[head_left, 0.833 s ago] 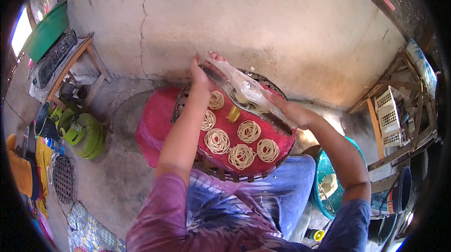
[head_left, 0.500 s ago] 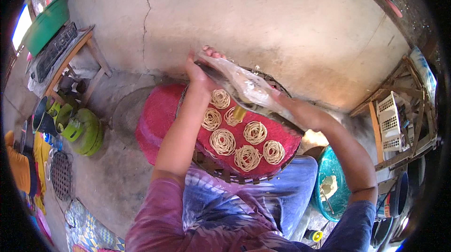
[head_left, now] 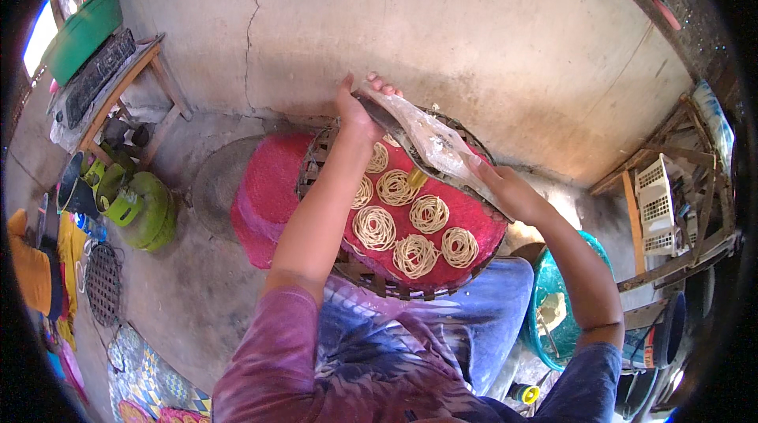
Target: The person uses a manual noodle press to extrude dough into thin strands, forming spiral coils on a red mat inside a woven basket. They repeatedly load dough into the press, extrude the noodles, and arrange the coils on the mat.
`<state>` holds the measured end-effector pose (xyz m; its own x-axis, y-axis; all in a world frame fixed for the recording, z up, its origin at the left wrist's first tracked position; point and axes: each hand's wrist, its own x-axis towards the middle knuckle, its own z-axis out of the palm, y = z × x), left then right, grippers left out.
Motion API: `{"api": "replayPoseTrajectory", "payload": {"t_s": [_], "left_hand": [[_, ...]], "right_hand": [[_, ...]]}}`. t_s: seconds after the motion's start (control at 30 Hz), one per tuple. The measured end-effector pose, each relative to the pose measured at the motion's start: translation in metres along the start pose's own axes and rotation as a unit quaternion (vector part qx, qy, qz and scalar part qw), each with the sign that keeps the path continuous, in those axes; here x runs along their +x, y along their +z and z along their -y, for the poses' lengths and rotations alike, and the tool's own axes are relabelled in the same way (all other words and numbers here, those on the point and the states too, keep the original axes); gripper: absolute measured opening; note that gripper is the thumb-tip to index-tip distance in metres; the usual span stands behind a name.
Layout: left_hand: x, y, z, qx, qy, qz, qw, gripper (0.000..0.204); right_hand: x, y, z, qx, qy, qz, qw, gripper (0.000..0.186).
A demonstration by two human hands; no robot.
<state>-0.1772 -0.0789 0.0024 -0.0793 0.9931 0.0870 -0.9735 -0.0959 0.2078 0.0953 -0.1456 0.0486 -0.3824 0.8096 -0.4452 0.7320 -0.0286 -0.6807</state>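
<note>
My left hand [head_left: 365, 107] grips the far left end of a long press [head_left: 433, 139], pale and dough-smeared on top, dark along its side. The near right end is held by my right hand [head_left: 509, 192]. Below the press sticks out a short brass-coloured nozzle [head_left: 417, 178], just over a coil of thin dough strands [head_left: 396, 188]. Several more such coils, like this nearer one [head_left: 415, 256], lie on a red mesh cloth [head_left: 401, 222] in a woven tray [head_left: 371, 285] by my lap. The press and my left forearm hide part of the tray.
Left of the tray lies more red cloth [head_left: 264, 186]. A green gas cylinder [head_left: 146, 214] stands farther left, near a wooden bench [head_left: 126, 87]. At my right knee is a teal basin [head_left: 545, 348] with dough [head_left: 551, 311]. A cracked wall [head_left: 395, 20] rises behind the tray.
The press and both hands have shifted slightly right. The nozzle has moved right too, and the coil beneath it shows more fully. Both hands keep their grip.
</note>
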Motion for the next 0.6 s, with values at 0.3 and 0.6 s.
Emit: {"api": "replayPoseTrajectory", "payload": {"t_s": [0.3,0.6], "left_hand": [[-0.041,-0.029,0.014,0.721,-0.117,0.042,0.682,0.097],[-0.039,-0.068,0.029,0.743,-0.223,0.078,0.626,0.068]], "right_hand": [[0.006,0.014,-0.059,0.198,-0.103,-0.057,0.973,0.065],[0.019,0.023,-0.079,0.212,-0.092,-0.085,0.969,0.069]]}}
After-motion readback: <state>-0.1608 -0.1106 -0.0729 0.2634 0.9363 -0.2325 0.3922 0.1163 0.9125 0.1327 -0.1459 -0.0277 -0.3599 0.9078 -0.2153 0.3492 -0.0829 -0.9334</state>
